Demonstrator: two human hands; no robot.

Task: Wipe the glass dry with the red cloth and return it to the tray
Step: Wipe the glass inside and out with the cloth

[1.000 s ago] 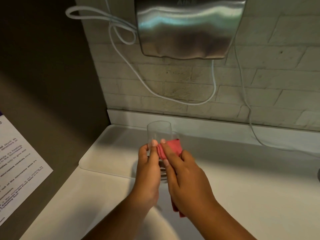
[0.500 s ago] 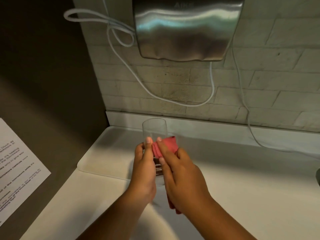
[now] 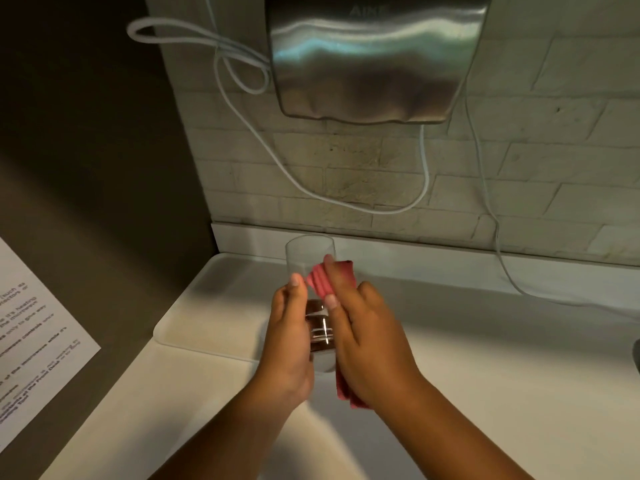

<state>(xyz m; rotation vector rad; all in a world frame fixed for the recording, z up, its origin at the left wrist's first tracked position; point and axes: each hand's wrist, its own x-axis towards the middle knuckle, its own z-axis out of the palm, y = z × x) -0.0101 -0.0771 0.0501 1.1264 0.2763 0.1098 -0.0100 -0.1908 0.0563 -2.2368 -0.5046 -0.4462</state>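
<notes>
Head view: glass (image 3: 309,258) between hands, left hand (image 3: 290,337), right hand (image 3: 372,336)

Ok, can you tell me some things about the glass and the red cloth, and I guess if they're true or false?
1. The left hand holds the glass. True.
2. The glass is standing on the tray. False: it is held up above it.
3. The right hand presses the red cloth against the glass. True.
4. The cloth is stuffed inside the glass. False: it is on the outside.
5. A silver box hangs on the wall, with white cords near it. True.
</notes>
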